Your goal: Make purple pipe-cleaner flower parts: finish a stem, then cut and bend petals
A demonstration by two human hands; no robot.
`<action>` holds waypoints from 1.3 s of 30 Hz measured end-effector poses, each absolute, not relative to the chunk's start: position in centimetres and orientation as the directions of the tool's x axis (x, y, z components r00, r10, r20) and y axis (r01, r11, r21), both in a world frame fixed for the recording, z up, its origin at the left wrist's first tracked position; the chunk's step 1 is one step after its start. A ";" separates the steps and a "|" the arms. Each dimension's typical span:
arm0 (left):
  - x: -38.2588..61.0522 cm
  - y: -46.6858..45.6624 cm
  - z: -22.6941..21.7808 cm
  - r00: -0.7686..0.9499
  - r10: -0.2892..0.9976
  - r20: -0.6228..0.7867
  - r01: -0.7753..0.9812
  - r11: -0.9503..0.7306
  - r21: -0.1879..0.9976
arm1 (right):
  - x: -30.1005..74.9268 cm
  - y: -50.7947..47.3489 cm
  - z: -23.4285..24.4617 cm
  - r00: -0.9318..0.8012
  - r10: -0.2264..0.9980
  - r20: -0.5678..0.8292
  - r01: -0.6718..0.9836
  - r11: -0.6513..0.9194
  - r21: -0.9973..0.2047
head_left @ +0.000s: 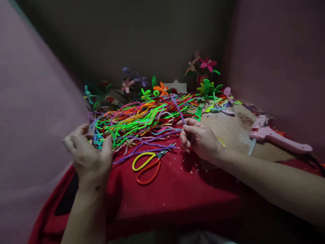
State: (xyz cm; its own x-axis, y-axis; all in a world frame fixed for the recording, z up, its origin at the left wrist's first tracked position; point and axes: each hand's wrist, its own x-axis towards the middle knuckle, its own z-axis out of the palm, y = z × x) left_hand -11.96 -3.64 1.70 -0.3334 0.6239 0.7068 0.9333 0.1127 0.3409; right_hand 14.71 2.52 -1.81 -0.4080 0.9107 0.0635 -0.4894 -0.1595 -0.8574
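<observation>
A purple pipe cleaner (179, 107) is pinched between the thumb and fingers of my right hand (200, 137), its free end slanting up and to the left. My left hand (88, 149) is held up at the left end of a pile of colourful pipe cleaners (142, 118), thumb apart from the fingers, with nothing seen in it. Several loose purple pipe cleaners (142, 149) lie along the near side of the pile. Between my hands, scissors (149, 164) with one yellow and one red handle rest on the red cloth (172, 189), blades partly apart.
A pink glue gun (276, 135) lies at the right on a brown board (223, 127) with scraps and crumbs. Pipe-cleaner flowers, including an orange flower (161, 88) and a magenta flower (208, 63), stand along the back. A dark flat object (67, 196) lies at the left edge.
</observation>
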 end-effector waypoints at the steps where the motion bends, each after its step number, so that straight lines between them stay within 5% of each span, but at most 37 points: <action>1: -11.1 -4.5 1.5 -0.280 0.683 0.675 0.943 0.065 0.325 | 14.7 2.5 -1.8 -0.423 0.904 0.060 -0.487 -0.171 -0.857; 3: -9.3 -5.7 0.8 -0.056 0.922 0.383 0.928 -0.094 0.362 | 14.8 2.4 -1.7 -0.449 0.892 0.050 -0.477 -0.192 -0.858; 6: -7.5 -6.4 -0.7 0.219 0.974 0.058 0.951 -0.227 0.211 | 14.8 2.3 -1.6 -0.483 0.875 0.039 -0.457 -0.214 -0.863; 9: -6.8 -6.1 -1.9 0.298 0.954 -0.003 0.952 -0.297 0.066 | 14.8 2.2 -1.6 -0.496 0.868 0.012 -0.429 -0.233 -0.872; 15: -6.5 -5.6 -0.9 0.379 0.924 -0.052 0.920 -0.371 0.128 | 14.8 2.5 -1.7 -0.475 0.880 0.000 -0.412 -0.222 -0.884; 21: -6.9 -6.4 0.9 0.407 0.880 -0.245 0.913 -0.386 0.128 | 14.8 2.4 -1.4 -0.503 0.864 -0.014 -0.407 -0.251 -0.878; 27: -7.2 -7.5 1.4 0.393 0.919 -0.034 0.900 -0.377 0.217 | 14.6 2.2 -1.5 -0.528 0.849 -0.020 -0.410 -0.275 -0.870; 34: -5.8 -6.8 0.9 0.269 0.955 0.122 0.918 -0.216 -0.331 | 14.4 2.0 -1.3 -0.568 0.819 -0.083 -0.357 -0.336 -0.872; 39: -5.7 -6.3 0.6 0.263 0.953 0.152 0.870 -0.166 -0.464 | 14.3 1.7 -1.2 -0.608 0.789 -0.089 -0.340 -0.361 -0.868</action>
State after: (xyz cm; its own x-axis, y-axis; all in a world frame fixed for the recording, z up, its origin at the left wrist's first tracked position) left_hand -5.67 -6.31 0.55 0.2630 0.9527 0.1524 0.8703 -0.1661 -0.4636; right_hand 14.33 1.70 -1.15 -0.6081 0.7888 -0.0895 -0.3403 -0.3608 -0.8683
